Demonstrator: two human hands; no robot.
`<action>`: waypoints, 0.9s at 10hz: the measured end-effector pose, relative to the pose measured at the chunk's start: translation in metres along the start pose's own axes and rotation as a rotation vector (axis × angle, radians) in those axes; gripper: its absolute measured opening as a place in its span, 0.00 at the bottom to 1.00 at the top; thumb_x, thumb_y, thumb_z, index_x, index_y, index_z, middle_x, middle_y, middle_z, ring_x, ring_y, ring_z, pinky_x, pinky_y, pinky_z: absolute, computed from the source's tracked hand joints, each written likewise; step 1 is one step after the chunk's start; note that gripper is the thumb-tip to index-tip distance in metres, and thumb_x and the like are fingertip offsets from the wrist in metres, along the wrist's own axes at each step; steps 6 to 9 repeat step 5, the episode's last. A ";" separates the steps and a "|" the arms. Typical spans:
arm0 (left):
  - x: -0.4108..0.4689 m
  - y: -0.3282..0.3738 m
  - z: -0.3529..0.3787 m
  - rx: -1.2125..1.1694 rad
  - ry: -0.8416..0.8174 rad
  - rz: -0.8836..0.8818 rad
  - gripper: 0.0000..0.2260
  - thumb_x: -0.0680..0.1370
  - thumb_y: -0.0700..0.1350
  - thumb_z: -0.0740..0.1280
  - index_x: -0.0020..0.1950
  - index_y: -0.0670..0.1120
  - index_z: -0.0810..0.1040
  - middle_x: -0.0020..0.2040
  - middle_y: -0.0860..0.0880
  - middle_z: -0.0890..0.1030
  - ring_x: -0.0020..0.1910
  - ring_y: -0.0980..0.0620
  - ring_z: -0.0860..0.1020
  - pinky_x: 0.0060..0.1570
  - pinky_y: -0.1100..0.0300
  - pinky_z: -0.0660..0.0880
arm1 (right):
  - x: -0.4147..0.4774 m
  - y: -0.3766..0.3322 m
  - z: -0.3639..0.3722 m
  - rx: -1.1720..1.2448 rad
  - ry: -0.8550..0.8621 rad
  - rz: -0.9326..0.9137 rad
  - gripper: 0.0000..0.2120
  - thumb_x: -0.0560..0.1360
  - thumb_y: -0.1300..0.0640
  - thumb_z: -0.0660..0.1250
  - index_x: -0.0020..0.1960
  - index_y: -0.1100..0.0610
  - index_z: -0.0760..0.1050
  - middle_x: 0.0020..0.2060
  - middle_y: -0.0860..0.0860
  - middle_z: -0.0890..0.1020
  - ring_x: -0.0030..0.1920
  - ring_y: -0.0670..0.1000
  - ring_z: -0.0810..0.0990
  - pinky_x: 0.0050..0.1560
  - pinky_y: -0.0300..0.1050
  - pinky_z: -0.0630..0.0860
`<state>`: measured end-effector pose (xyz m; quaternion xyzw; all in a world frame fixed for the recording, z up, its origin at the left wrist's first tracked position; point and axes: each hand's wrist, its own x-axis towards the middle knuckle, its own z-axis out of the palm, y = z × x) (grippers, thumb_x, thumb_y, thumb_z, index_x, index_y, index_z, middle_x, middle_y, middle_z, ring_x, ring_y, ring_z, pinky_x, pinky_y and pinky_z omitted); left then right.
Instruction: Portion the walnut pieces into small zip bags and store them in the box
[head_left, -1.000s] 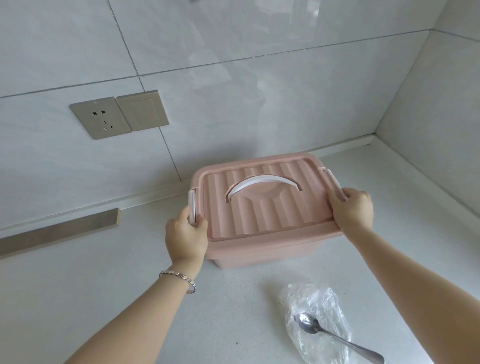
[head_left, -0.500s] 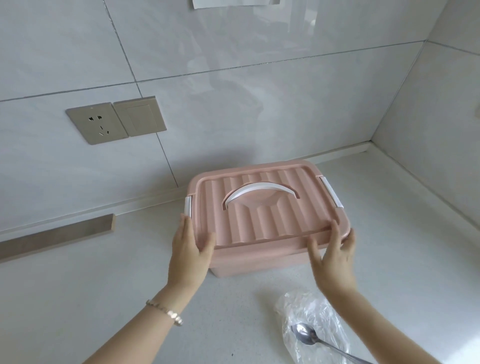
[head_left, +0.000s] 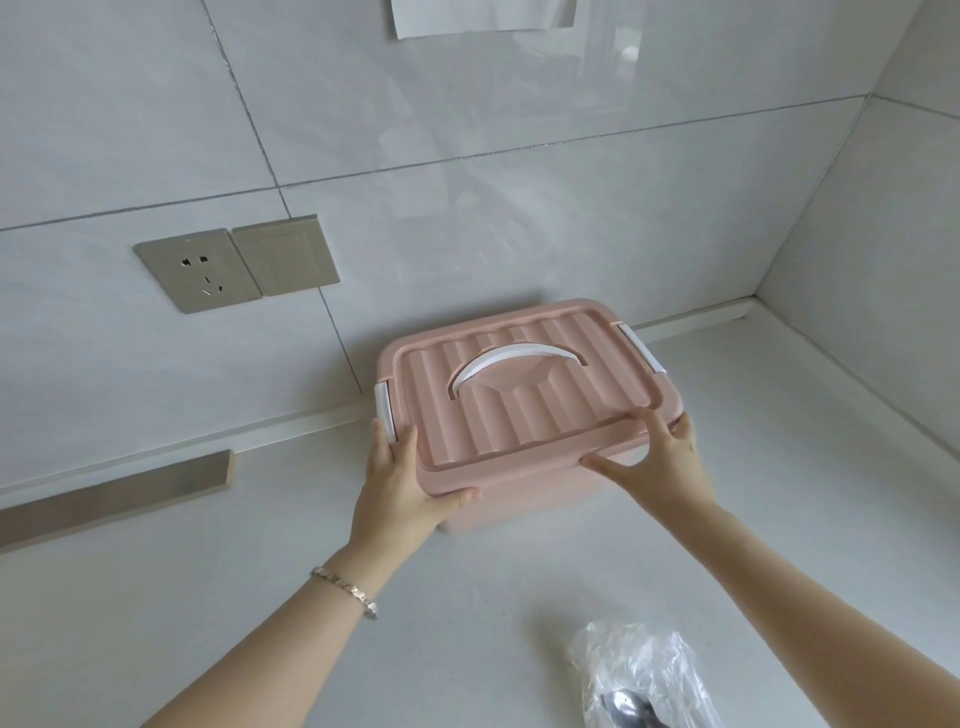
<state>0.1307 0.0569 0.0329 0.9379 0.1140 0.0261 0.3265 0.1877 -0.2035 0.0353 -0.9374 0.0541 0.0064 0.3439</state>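
Both hands grasp the pink box (head_left: 524, 491) at its near corners: the left hand (head_left: 400, 483) pinches the front-left corner with its thumb under the rim, and the right hand (head_left: 660, 457) spans the front-right corner, thumb along the front edge and fingers over the lid (head_left: 524, 415). It stands lidded on the white counter (head_left: 779, 519), close to the tiled wall. Rigid, smooth plastic, it should be light and keep its shape but could slip; the sides under the rim, or the white handle (head_left: 514, 358), look the surest holds. Counted: one box, one lid, one handle, two white latches (head_left: 385, 410), one crumpled clear bag (head_left: 649, 665), one spoon (head_left: 626, 706); no walnut pieces show
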 end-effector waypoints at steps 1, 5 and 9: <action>0.013 -0.001 -0.001 0.001 -0.023 -0.019 0.47 0.65 0.61 0.73 0.75 0.50 0.51 0.76 0.46 0.39 0.76 0.50 0.45 0.65 0.55 0.62 | 0.016 -0.005 0.005 -0.030 0.000 -0.003 0.34 0.61 0.40 0.75 0.62 0.48 0.67 0.58 0.53 0.63 0.55 0.56 0.72 0.48 0.45 0.72; 0.022 0.036 -0.034 0.389 -0.305 0.036 0.31 0.79 0.52 0.58 0.76 0.49 0.46 0.77 0.45 0.47 0.76 0.47 0.46 0.72 0.49 0.51 | 0.004 -0.035 -0.021 -0.516 -0.221 0.067 0.23 0.75 0.52 0.62 0.67 0.55 0.60 0.54 0.53 0.75 0.54 0.55 0.77 0.42 0.42 0.69; 0.022 0.036 -0.034 0.389 -0.305 0.036 0.31 0.79 0.52 0.58 0.76 0.49 0.46 0.77 0.45 0.47 0.76 0.47 0.46 0.72 0.49 0.51 | 0.004 -0.035 -0.021 -0.516 -0.221 0.067 0.23 0.75 0.52 0.62 0.67 0.55 0.60 0.54 0.53 0.75 0.54 0.55 0.77 0.42 0.42 0.69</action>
